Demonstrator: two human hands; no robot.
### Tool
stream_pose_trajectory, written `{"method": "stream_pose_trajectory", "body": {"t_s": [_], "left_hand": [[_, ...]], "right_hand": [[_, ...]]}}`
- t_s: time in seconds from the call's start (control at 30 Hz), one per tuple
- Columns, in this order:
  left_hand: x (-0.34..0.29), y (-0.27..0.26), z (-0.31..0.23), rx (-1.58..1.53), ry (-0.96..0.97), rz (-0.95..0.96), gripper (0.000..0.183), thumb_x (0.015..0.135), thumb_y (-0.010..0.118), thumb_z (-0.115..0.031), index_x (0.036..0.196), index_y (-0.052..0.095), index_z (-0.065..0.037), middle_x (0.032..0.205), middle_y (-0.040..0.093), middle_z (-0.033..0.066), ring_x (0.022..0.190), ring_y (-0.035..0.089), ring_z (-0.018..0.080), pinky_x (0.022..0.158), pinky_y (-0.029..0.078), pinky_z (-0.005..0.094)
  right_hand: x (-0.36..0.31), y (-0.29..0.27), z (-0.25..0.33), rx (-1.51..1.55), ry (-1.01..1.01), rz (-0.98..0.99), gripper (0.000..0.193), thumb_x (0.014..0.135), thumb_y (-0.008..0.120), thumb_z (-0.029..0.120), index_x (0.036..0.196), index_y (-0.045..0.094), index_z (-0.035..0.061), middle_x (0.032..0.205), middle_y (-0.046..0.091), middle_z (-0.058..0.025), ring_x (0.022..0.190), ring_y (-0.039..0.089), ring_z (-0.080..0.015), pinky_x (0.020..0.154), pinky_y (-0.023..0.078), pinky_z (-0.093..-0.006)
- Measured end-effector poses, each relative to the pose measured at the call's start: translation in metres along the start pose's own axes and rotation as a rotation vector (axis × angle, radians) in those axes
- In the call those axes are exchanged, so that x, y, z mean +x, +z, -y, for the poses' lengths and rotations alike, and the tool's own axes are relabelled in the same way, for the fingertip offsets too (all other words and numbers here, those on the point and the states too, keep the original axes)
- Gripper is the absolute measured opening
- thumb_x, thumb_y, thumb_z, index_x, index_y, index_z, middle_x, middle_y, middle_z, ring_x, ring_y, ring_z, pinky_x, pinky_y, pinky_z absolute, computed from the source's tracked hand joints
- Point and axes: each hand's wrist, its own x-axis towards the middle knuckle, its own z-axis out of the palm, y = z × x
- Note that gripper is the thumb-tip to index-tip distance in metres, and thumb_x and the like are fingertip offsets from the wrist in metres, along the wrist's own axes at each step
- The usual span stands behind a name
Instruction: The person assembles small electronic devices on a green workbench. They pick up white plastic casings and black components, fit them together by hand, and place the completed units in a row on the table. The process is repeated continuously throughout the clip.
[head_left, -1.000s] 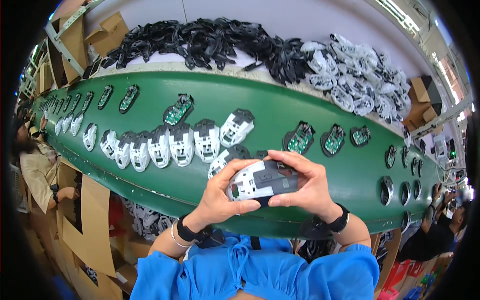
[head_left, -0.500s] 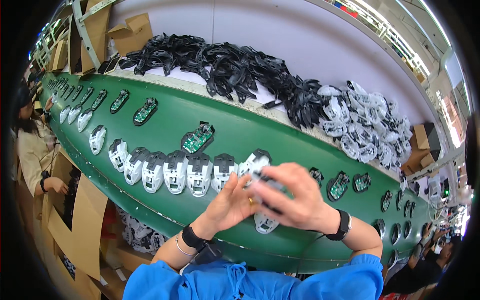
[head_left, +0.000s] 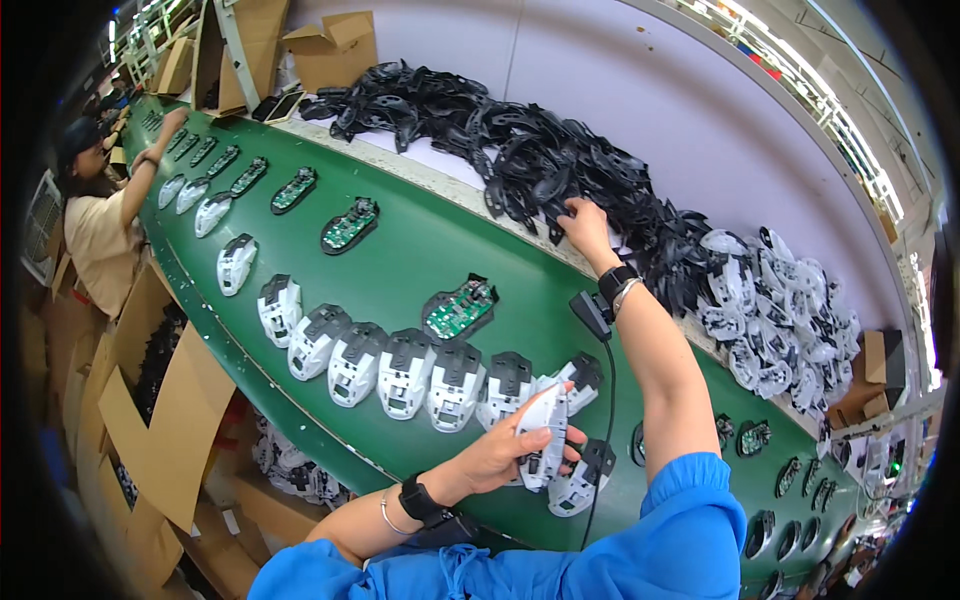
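My left hand (head_left: pixel 505 452) is closed around a white computer mouse shell (head_left: pixel 543 432), held tilted up above the near edge of the bench. My right hand (head_left: pixel 586 228) reaches far across to the heap of curved black plastic pieces (head_left: pixel 540 150). Its fingers are bent together at the heap's front edge, pinching a black plastic piece (head_left: pixel 556 224). Below the left hand lies another white and dark mouse shell (head_left: pixel 580 482). Several similar white shells with dark tops (head_left: pixel 403 375) stand in a curved row to its left.
Mouse bases with green circuit boards (head_left: pixel 462 308) lie along the green bench (head_left: pixel 400 270). White shells (head_left: pixel 765 310) are heaped at the back right. A black cable (head_left: pixel 606 410) hangs from a small box by my right wrist. Cardboard boxes (head_left: pixel 185 440) and a co-worker (head_left: pixel 100 220) are at left.
My hands have parted. The right one has moved from the near middle to the black heap; the left one keeps the mouse shell. The view has shifted, and the co-worker's arm now reaches over the bench.
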Motion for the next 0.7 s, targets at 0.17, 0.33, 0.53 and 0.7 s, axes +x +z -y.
{"method": "stream_pose_trajectory", "body": {"t_s": [0.17,0.33,0.53,0.7], "left_hand": [[-0.003,0.000,-0.002,0.092,0.030,-0.070,0.070,0.095,0.057,-0.030,0.149,0.016,-0.013,0.121,0.053,0.0136,0.103,0.060,0.0198,0.087,0.054,0.0385],[-0.004,-0.004,-0.005,-0.033,0.074,-0.031,0.065,0.090,0.052,-0.026,0.145,0.024,-0.007,0.128,0.051,0.0200,0.112,0.058,0.0278,0.096,0.048,0.0475],[-0.008,0.009,-0.031,0.063,0.309,-0.157,0.068,0.093,0.055,-0.045,0.145,0.028,-0.010,0.122,0.055,0.0167,0.105,0.060,0.0226,0.086,0.054,0.0427],[-0.005,0.039,-0.058,0.301,0.460,-0.346,0.068,0.095,0.051,-0.049,0.142,0.029,-0.006,0.120,0.054,0.0066,0.105,0.057,0.0141,0.087,0.050,0.0335]], "right_hand": [[-0.001,-0.010,0.004,-0.055,0.320,0.020,0.045,0.061,0.082,0.023,0.101,0.070,0.0063,0.099,0.070,-0.0171,0.095,0.067,-0.0331,0.084,0.052,-0.0410],[-0.007,-0.049,-0.036,0.403,0.574,-0.060,0.031,0.063,0.083,0.011,0.090,0.070,0.0027,0.074,0.068,-0.0070,0.059,0.062,-0.0150,0.056,0.052,-0.0299],[-0.055,-0.114,0.006,1.176,0.580,0.031,0.014,0.084,0.071,0.007,0.093,0.060,0.0066,0.078,0.064,-0.0027,0.066,0.064,-0.0151,0.060,0.053,-0.0251],[-0.145,-0.166,0.107,1.198,0.394,0.258,0.008,0.087,0.066,0.006,0.093,0.062,0.0026,0.079,0.067,-0.0061,0.062,0.064,-0.0113,0.057,0.053,-0.0210]]}}
